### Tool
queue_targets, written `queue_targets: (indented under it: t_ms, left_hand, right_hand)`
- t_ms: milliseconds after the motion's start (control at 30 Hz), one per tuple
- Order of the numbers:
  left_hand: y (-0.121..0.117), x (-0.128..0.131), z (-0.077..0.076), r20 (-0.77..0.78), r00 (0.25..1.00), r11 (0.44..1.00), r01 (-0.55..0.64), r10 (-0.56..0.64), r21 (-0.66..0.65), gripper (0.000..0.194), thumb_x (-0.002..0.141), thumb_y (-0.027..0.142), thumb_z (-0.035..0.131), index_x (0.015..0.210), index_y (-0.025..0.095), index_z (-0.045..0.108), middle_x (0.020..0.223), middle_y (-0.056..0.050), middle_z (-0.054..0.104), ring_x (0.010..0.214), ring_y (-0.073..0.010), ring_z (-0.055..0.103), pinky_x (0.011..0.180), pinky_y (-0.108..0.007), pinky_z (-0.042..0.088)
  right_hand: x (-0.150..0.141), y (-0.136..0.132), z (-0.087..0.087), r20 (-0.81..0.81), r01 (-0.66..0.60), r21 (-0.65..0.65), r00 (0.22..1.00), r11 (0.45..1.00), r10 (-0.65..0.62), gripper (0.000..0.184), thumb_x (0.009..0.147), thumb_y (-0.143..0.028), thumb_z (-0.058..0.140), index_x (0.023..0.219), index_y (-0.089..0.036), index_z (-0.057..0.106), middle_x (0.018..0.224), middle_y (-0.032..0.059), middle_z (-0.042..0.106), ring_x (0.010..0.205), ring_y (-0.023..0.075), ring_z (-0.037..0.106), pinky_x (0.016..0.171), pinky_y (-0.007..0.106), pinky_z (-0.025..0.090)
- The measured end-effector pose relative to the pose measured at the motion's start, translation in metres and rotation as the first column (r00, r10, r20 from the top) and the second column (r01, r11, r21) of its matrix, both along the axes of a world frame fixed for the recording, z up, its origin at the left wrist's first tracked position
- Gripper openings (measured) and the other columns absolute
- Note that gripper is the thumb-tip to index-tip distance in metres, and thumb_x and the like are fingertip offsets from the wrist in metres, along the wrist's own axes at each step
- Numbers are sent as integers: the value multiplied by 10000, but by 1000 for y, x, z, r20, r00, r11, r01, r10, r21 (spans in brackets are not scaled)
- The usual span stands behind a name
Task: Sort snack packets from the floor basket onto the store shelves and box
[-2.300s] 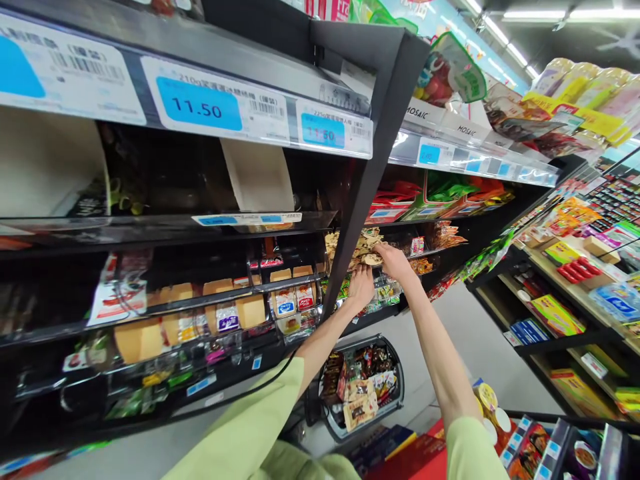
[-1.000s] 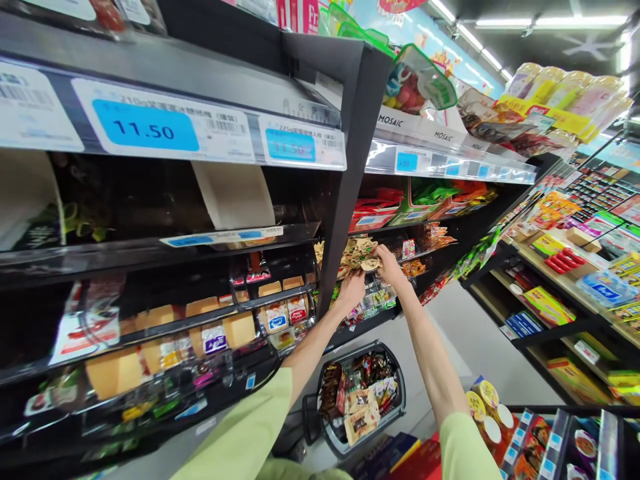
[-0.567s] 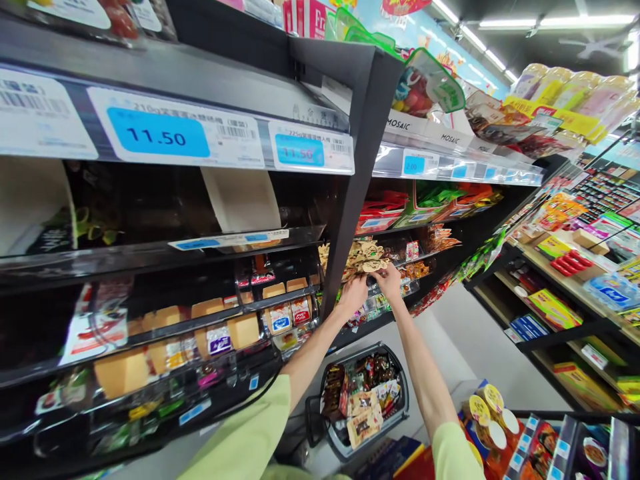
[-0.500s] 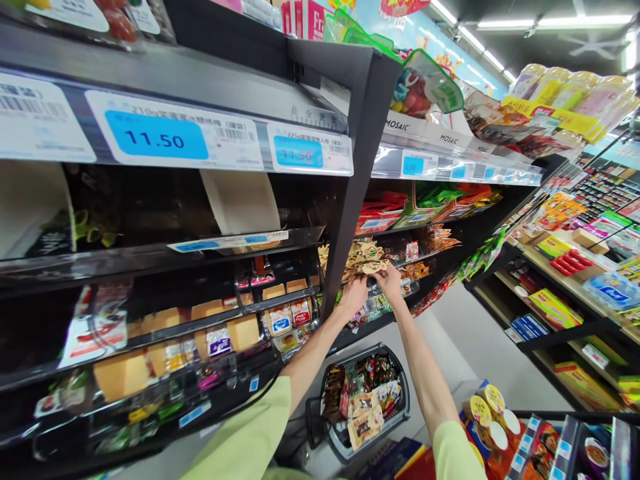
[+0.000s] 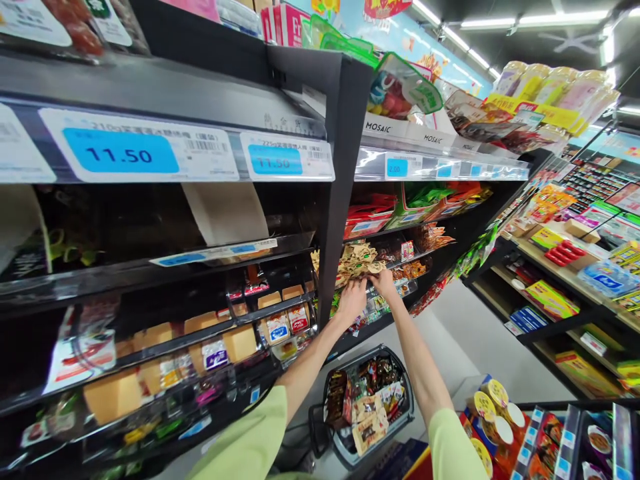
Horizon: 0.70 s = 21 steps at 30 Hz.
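Small beige snack packets (image 5: 356,259) lie heaped in a clear-fronted compartment of the black shelf, beyond the dark upright post. My left hand (image 5: 353,299) is at the front of this heap, fingers curled; what they hold is hidden. Right beside it, my right hand (image 5: 384,284) pinches at the heap's near right edge, on a beige packet. Below my arms stands a dark basket (image 5: 411,400) holding several beige packets (image 5: 369,423), dark brown packets (image 5: 336,395) and white ones.
The shelf post (image 5: 340,180) rises just left of my hands. A price rail (image 5: 280,157) runs above. Cardboard-lined compartments (image 5: 113,397) with packets are at left. Tubs with yellow lids (image 5: 484,405) stand at lower right, and another stocked shelf (image 5: 565,293) is across the aisle.
The view has shifted slightly. Both hands stay at the beige packets, my right hand a little lower and closer in against the heap's edge.
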<state>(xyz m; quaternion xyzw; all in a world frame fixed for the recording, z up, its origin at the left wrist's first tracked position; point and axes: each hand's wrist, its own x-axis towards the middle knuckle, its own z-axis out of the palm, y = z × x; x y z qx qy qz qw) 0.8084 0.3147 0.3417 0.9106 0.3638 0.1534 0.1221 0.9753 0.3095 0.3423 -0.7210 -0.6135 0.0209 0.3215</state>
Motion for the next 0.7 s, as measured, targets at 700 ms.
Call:
queue_targets:
  t_ms: [700]
  left_hand:
    - [2, -4, 14, -103, 995, 999, -6, 1, -43, 341, 1029, 142, 434, 1234, 82, 701, 1217, -225, 753, 1152, -305, 737, 979, -383, 577]
  right_hand:
    - [-34, -1, 81, 476, -129, -405, 815, 905, 329, 231, 969, -75, 591, 1034, -168, 792, 1046, 164, 793, 985, 274, 732, 830, 325, 492]
